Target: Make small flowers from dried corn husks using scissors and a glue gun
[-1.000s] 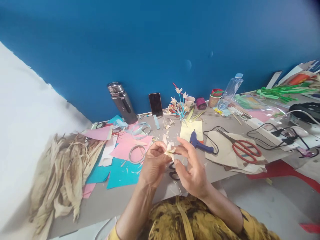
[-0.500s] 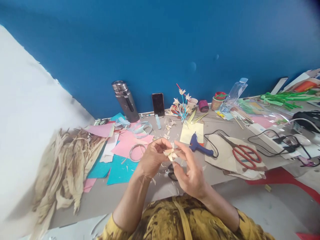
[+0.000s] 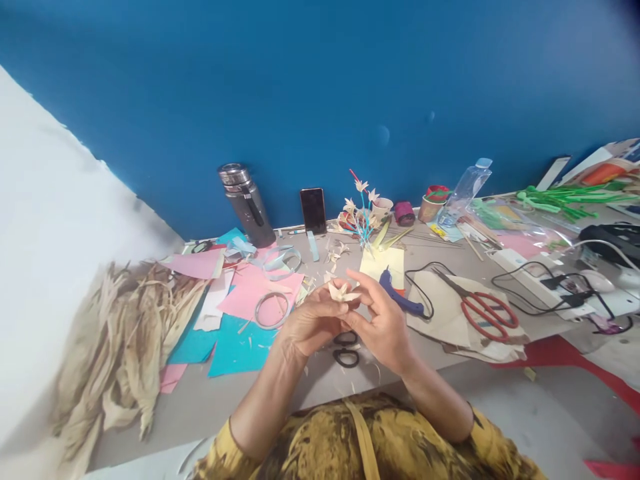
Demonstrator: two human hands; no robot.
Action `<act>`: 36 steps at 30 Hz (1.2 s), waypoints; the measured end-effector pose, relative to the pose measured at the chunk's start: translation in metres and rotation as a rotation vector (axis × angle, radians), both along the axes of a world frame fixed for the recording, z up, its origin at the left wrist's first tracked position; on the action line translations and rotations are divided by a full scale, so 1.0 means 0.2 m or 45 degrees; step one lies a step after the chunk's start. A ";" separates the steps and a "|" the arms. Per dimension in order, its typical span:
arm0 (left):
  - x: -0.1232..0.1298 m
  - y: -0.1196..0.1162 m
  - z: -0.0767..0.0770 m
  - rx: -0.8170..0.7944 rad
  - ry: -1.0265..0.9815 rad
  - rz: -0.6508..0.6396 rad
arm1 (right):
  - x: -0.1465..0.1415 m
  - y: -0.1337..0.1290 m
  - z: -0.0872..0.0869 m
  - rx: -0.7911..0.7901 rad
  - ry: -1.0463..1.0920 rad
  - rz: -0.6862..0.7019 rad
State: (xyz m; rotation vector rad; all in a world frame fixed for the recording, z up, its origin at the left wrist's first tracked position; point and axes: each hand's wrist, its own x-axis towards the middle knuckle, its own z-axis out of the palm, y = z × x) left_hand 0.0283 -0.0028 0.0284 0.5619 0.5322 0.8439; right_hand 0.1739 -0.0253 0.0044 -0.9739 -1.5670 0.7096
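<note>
A small cream flower (image 3: pixel 342 293) with pointed petals, like dried husk, is held between my two hands above the table. My left hand (image 3: pixel 316 320) pinches it from below with thumb and fingers. On its other side, my right hand (image 3: pixel 381 321) has thumb and fingertips closed in around the petals. Black-handled scissors (image 3: pixel 346 358) lie on the table under my hands, their blades hidden. Farther back stand similar cream flowers (image 3: pixel 362 187) on blue stems. A blue glue gun (image 3: pixel 400 298) rests to the right of my right hand.
Dried husks (image 3: pixel 125 347) hang over the table's left side. Pink and blue paper (image 3: pixel 240 343) and tape rolls lie left. A flask (image 3: pixel 249 210) and a phone (image 3: pixel 313 211) stand by the wall. Red-handled scissors (image 3: pixel 490 313) and a power strip (image 3: pixel 535 280) are right.
The flower has turned, its petals now fanning upward, and sits slightly higher. My left hand has moved beneath it, my right fingers have closed in, and more of the black scissors shows.
</note>
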 end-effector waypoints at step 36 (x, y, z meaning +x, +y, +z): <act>0.07 -0.11 -0.08 0.270 0.317 0.746 | 0.03 0.02 0.09 0.279 -0.359 -0.150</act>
